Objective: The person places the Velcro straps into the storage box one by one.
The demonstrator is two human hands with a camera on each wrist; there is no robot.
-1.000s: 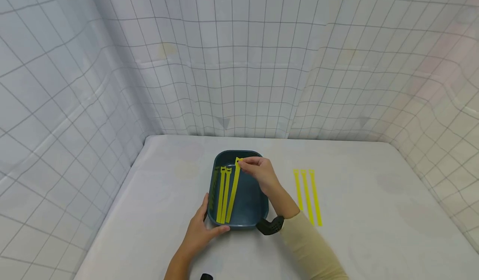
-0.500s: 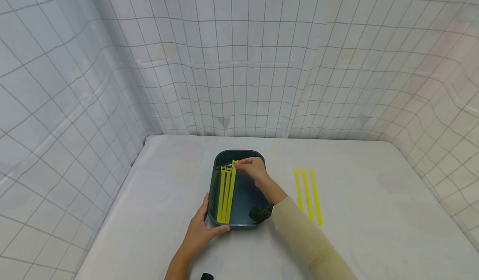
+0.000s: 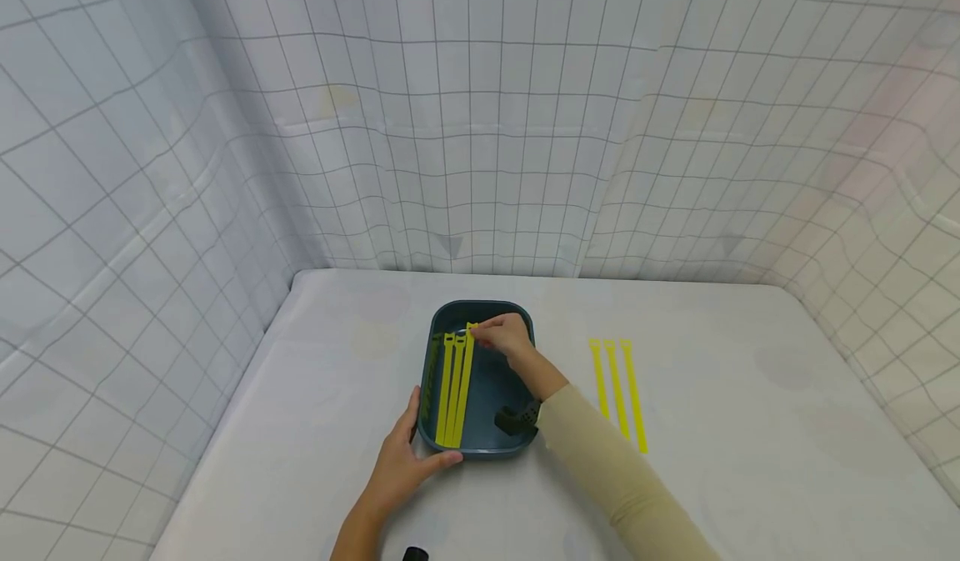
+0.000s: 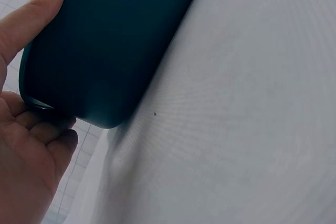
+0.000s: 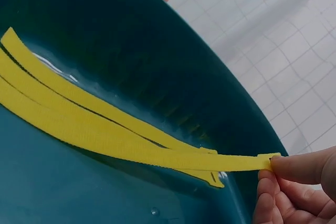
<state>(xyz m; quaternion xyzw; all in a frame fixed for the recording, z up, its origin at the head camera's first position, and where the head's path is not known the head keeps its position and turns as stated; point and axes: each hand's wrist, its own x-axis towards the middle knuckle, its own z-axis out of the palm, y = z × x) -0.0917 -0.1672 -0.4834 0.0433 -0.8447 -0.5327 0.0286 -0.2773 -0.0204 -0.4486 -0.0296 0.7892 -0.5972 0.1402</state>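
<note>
A dark teal tray [image 3: 491,411] sits on the table, and my left hand [image 3: 397,469] grips its near left corner. In the left wrist view the thumb [image 4: 37,17] lies at the rim, with the fingers bent by the tray's side. My right hand [image 3: 508,336] is over the tray's far part. Between thumb and fingertips it pinches the slotted head of a yellow hook-and-loop cable tie [image 5: 231,162]. That head is raised, while the strap runs down beside two similar yellow cable ties [image 3: 447,394] lying lengthwise at the tray's left.
Three more yellow cable ties [image 3: 617,390] lie side by side on the white tabletop [image 3: 750,428], right of the tray; the right sleeve [image 3: 615,469] partly covers them. A grid-patterned white curtain [image 3: 480,127] encloses the back and sides.
My right hand has moved slightly left with the pinched cable tie, bringing it against the two others in the tray. My left hand has stayed at the tray's corner.
</note>
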